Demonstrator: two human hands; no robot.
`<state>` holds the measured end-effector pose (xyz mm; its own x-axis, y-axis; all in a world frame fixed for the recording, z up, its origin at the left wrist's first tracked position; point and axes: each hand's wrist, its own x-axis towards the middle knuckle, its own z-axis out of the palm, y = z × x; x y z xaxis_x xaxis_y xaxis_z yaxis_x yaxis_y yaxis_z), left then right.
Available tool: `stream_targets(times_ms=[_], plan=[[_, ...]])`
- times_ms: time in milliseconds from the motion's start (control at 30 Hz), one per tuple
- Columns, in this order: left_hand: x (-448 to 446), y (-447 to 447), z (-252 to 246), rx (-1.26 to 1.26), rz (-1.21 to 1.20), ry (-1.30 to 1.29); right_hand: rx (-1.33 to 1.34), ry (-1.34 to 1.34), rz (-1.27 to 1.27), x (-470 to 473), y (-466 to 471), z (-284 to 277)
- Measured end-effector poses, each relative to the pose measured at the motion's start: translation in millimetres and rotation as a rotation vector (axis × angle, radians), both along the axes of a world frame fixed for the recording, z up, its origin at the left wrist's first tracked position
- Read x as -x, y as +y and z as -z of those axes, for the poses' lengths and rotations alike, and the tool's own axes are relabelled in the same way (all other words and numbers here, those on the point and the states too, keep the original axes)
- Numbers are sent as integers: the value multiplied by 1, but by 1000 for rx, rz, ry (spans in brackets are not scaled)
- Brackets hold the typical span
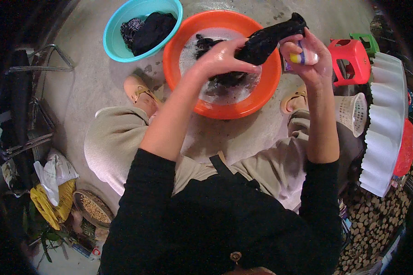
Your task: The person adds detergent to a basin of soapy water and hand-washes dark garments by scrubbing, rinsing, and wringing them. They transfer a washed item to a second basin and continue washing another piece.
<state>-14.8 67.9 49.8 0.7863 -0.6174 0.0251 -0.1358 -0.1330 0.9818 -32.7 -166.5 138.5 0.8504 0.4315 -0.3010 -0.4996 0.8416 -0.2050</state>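
An orange basin (223, 111) of sudsy water stands on the floor between my feet. Above it my left hand (227, 60) holds a wet black cloth (265, 41) between thumb and fingers, and part of dark cloth lies in the suds below. My right hand (309, 55) is at the cloth's upper right end, pinching its edge with the fingertips. Within the same hand sits a small scrubbing brush or soap-like block (304, 57), striped white, yellow and purple; its exact kind is unclear.
A turquoise basin (109, 44) with dark clothes (155, 32) stands at upper left. Red (354, 62) and green (370, 44) plastic stools, a cream perforated basket (354, 113) and a white ruffled cover (382, 127) are on the right. Bags (55, 172) and a round tray of nuts or beans (94, 208) lie lower left.
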Motion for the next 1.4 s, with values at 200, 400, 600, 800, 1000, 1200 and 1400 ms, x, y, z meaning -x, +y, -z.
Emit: stream_targets(times_ms=[200,400,600,800,1000,1200,1400], plan=[[-2,-29,0,76,-288,-129,137,-63,13,-1,-7,7],[-33,-17,-45,240,-268,154,1421,-388,11,5,-18,18],[-43,-24,-92,76,4,97,1664,-958,4,7,7,13],[-51,7,-104,-96,14,-399,1227,-501,15,-3,11,-19],[-65,12,-67,-300,165,-486,925,-683,-37,-9,-14,-91],[-72,32,-77,-299,11,-223,1089,-443,79,-26,-74,-180],[-93,63,-180,-169,-267,-92,834,-442,44,-50,-93,-254]])
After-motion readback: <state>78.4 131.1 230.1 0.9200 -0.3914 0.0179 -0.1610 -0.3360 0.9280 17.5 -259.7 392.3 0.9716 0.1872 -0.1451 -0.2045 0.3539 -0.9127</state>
